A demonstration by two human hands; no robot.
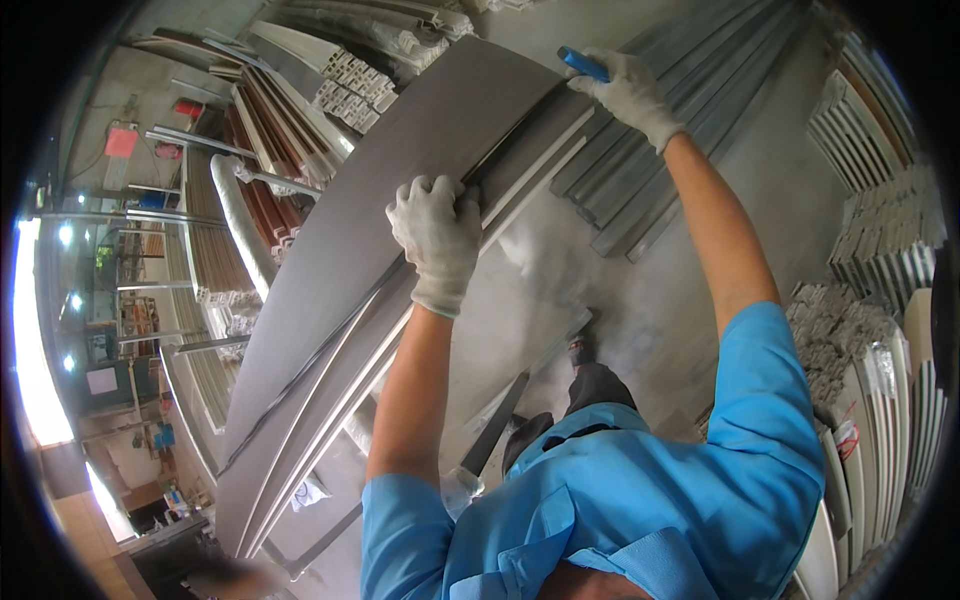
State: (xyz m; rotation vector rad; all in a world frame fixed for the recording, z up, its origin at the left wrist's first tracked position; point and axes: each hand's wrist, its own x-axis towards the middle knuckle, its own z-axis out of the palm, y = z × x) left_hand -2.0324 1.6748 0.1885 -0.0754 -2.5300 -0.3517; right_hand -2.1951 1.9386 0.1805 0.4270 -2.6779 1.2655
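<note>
A long grey-brown panel (350, 215) lies in front of me, with a narrower dark grey profile (530, 145) and pale strips along its near side. A thin dark strip (318, 352) runs lengthwise over it and passes into my left hand (436, 240). That hand wears a whitish work glove, its fingers curled down around the strip at the panel's middle. Farther off, beside the panel's far right end, my gloved right hand (632, 98) grips a small blue tool (583, 65). Its working end is too unclear to name the tool's kind.
Long dark grey profiles (690, 120) lie on the floor to the right. Stacked pale profiles (355, 90) and brown ones (265, 150) rest on metal racks at the left. More bundled panels (880, 230) line the right side. A dark bar (495, 425) slants near my legs.
</note>
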